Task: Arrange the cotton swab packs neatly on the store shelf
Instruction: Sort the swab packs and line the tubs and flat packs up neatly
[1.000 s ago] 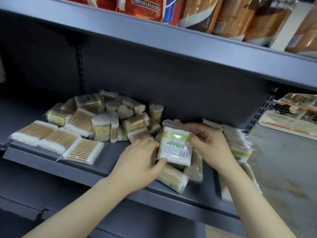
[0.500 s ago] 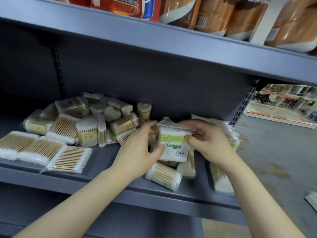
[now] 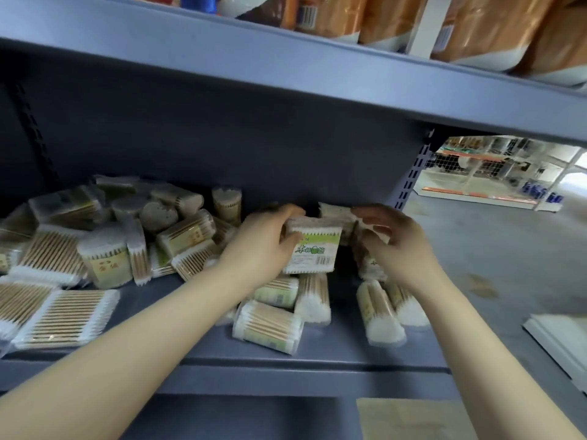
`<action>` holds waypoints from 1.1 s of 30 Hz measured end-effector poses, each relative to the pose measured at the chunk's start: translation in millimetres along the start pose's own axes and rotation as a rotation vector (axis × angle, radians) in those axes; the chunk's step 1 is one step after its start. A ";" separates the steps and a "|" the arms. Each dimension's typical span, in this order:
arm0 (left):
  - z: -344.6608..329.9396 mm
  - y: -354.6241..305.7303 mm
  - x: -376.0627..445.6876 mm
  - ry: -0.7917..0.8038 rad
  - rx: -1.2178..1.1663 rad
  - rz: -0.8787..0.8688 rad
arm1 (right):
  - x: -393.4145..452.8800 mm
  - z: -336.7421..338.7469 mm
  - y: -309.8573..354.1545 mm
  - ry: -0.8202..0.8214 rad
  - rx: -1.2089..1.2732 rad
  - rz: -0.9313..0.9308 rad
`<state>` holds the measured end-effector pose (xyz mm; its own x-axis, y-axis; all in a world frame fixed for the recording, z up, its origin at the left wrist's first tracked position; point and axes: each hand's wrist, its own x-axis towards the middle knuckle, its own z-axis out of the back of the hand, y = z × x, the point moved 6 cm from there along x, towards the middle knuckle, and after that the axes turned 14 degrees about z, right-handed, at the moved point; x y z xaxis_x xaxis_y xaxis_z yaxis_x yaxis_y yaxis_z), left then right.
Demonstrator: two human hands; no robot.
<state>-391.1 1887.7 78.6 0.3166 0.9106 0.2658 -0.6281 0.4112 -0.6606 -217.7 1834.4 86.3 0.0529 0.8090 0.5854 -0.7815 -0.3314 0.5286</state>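
Note:
On the grey shelf (image 3: 317, 355), my left hand (image 3: 263, 246) grips the left side of a green-labelled cotton swab pack (image 3: 313, 252), which stands upright near the back panel. My right hand (image 3: 397, 246) hovers just right of it, fingers loosely curled, with a small gap to the pack. More packs stand behind and under that hand, partly hidden. Cylindrical packs (image 3: 268, 325) lie on their sides below my hands, and another (image 3: 379, 315) lies at the shelf's right end. A jumbled pile of packs (image 3: 178, 233) fills the left middle, and flat packs (image 3: 63, 315) lie at the front left.
The upper shelf (image 3: 286, 74) hangs low over my hands and carries orange bags (image 3: 476, 23). The shelf's perforated right post (image 3: 413, 176) ends the bay. Beyond it is open concrete floor (image 3: 508, 265) with a white board (image 3: 562, 341). Cardboard (image 3: 413, 417) lies below.
The green-labelled pack has moved back and up toward the rear panel. My right hand has let go of its top edge and shifted right; my left hand still holds it.

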 end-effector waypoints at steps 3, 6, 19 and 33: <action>-10.4 -6.2 16.4 -0.043 0.047 0.021 | 3.9 15.7 -32.1 -0.047 -0.126 -0.086; -25.5 -13.0 34.3 -0.057 0.064 0.065 | 9.1 22.7 -61.0 0.002 -0.239 -0.113; -89.7 -28.2 81.5 -0.050 0.123 0.135 | 35.2 7.4 -121.5 0.196 -0.327 -0.102; -73.7 -23.0 85.9 -0.104 0.258 0.137 | 42.1 -2.8 -130.7 0.155 -0.329 -0.014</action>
<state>-297.1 1953.3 64.9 0.1504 0.9523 0.2655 -0.8238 0.2691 -0.4988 -115.0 1913.1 40.1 -0.0104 0.8845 0.4664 -0.9409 -0.1666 0.2950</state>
